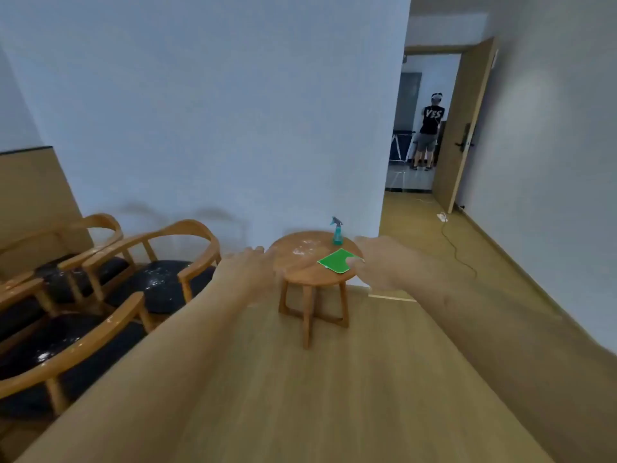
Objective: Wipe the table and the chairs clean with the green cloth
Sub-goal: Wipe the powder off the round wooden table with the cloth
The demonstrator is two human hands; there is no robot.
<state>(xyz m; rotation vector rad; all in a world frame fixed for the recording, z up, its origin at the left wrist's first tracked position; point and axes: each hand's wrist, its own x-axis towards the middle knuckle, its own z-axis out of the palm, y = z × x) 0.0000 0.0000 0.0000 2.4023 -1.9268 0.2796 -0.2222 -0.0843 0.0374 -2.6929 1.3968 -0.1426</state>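
Observation:
A small round wooden table point(302, 277) stands ahead on the wood floor, with white residue on its top. A folded green cloth point(335, 261) lies flat on its right side. Both my arms stretch forward. My left hand point(248, 272) hovers open in front of the table's left edge, fingers spread, holding nothing. My right hand point(377, 259) is open at the table's right edge, its thumb just over the cloth's right corner. Three wooden armchairs with black seats stand at the left: the nearest point(66, 355), the middle one point(160, 279), the far one point(76, 262). Their seats show white spots.
A blue spray bottle point(337, 233) stands at the table's back edge. A white wall runs behind. At the right a corridor leads to an open door point(467, 128), where a person point(429, 135) stands. A cable point(457, 252) and a power strip point(442, 217) lie on the floor.

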